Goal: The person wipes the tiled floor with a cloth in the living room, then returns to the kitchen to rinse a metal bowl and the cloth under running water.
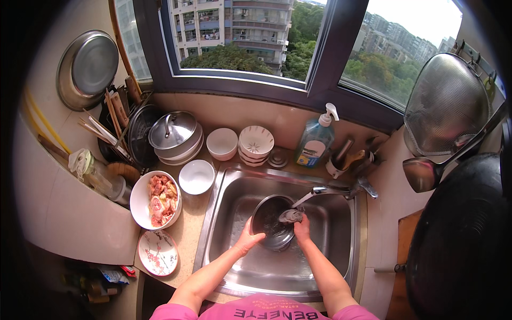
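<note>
Over the stainless steel sink (340, 248), my left hand (250, 239) grips the near left rim of a round metal bowl (266, 218), which is tilted and wet inside. My right hand (302, 227) is closed on a crumpled greyish cloth (291, 216) at the bowl's right side. Water runs from the chrome faucet (331, 191) down by the cloth. Left of the sink, a white bowl (138, 200) holds pieces of raw meat, and a smaller white bowl (197, 177) stands behind it to the right.
A floral plate (157, 253) lies at the counter's left edge. Stacked bowls (256, 142), a lidded pot (176, 132) and a blue soap pump bottle (314, 142) line the back wall. At right hang a large black wok (460, 240), a metal spatula (422, 175) and a mesh strainer (448, 104).
</note>
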Demonstrator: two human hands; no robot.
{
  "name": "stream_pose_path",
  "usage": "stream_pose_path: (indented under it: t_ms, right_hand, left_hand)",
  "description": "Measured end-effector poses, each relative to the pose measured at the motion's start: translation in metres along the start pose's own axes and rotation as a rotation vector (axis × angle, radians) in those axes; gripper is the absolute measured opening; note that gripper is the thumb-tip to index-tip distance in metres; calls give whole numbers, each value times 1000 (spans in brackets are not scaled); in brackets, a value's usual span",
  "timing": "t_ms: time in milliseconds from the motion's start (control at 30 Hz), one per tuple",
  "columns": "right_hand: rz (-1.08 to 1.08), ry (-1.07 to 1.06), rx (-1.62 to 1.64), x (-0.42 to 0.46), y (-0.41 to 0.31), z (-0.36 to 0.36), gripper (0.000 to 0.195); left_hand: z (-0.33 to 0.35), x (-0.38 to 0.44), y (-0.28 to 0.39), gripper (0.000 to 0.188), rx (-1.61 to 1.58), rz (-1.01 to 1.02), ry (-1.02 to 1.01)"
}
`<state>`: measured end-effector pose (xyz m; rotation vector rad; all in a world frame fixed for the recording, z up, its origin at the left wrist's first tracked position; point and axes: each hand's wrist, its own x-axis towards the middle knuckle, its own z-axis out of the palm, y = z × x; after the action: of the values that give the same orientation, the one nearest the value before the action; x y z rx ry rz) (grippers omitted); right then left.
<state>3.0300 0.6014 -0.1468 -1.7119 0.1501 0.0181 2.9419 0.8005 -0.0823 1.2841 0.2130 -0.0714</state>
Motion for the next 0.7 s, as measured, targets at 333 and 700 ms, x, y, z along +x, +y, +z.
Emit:
stream_pose_path:
  t_ms: [333,700]
  right_hand:
    - [-236,-297,-464,28,-76,3,50]
    - [-930,-458,-657,14,-127,20,47]
  left_hand:
    - [-6,1,6,65,185,-142,-10]
    - [19,9,54,70,264,-370,-319]
